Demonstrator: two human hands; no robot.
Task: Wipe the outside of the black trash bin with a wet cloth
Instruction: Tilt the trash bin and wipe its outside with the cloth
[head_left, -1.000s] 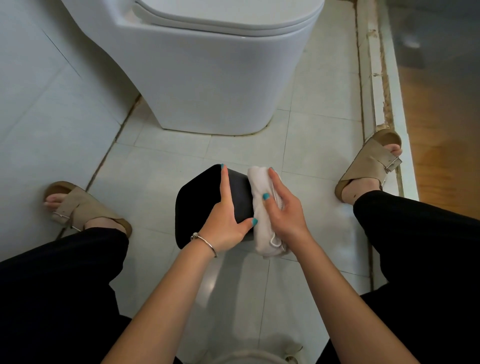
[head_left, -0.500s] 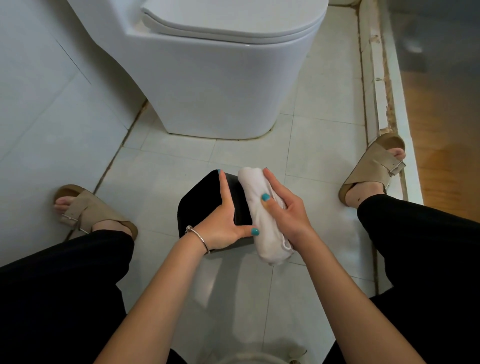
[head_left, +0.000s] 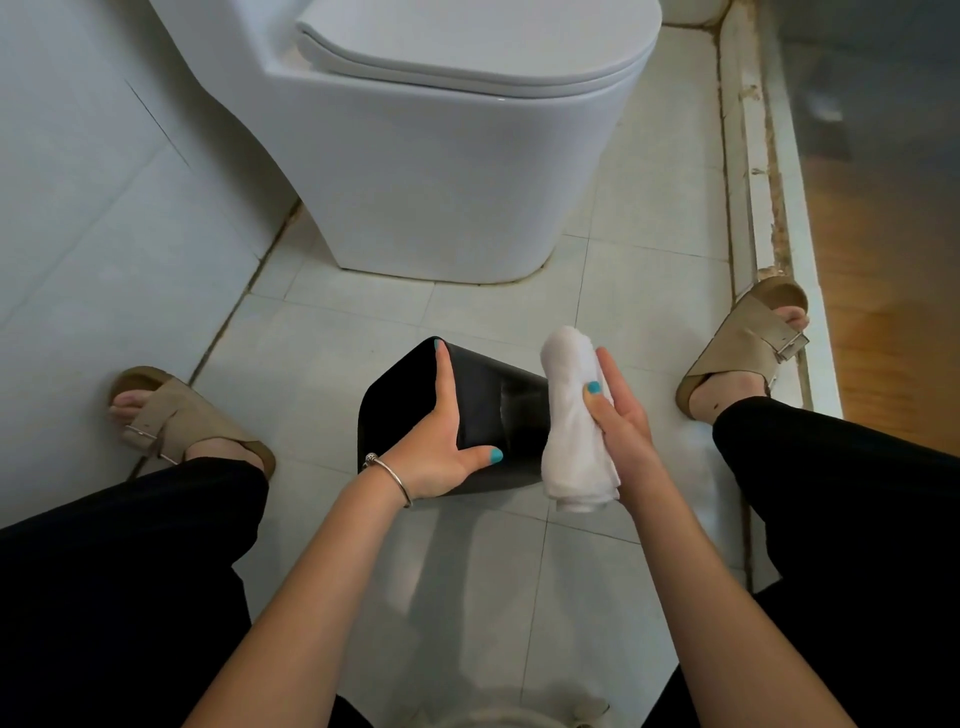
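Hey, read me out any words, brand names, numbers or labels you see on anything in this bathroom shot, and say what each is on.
None: no readable text anywhere.
Glossy black plastic trash bin: no label visible.
Rolled white cloth: plain.
White ceramic toilet: no brand mark visible.
Tan buckled sandals: no lettering legible.

Home bathroom: toilet (head_left: 457, 156), tiled floor (head_left: 467, 571)
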